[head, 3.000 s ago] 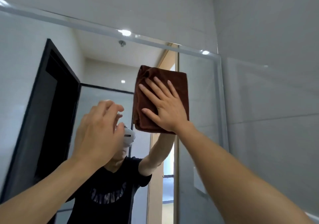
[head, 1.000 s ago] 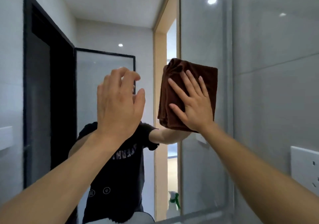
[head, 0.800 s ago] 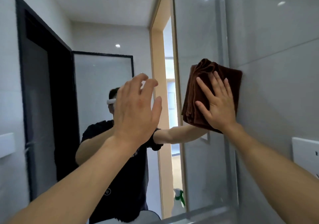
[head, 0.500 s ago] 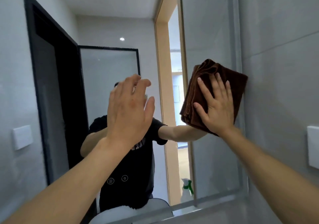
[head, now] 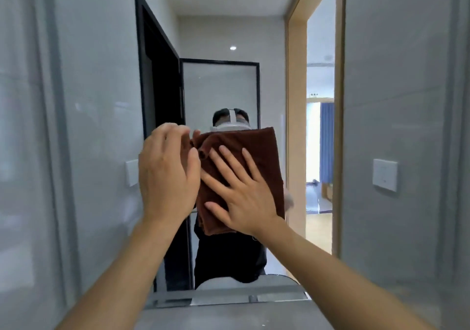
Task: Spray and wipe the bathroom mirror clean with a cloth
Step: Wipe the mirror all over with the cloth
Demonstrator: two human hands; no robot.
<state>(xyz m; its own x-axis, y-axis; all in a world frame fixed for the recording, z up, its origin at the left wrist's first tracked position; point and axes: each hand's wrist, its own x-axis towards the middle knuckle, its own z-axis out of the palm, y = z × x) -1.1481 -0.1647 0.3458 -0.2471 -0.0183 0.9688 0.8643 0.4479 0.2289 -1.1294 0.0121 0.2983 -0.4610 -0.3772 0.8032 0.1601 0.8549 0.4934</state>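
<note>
A folded brown cloth (head: pixel 256 151) is pressed flat against the bathroom mirror (head: pixel 101 126) near its middle. My right hand (head: pixel 241 192) lies on the cloth with fingers spread, holding it to the glass. My left hand (head: pixel 166 174) hovers just left of the cloth, fingers curled and apart, its fingertips close to the cloth's upper left corner; whether they touch it I cannot tell. The mirror reflects a person in a black shirt, a black door frame and a wooden doorway. No spray bottle shows.
The mirror's lower edge meets a grey ledge (head: pixel 229 312). A white wall switch (head: pixel 384 175) sits on the grey tiled wall to the right. Another switch plate (head: pixel 131 172) shows as a reflection in the mirror at the left.
My right hand slid the cloth from the mirror's right edge down and left to the middle. My left hand stayed raised beside it. The view dropped toward the lower edge.
</note>
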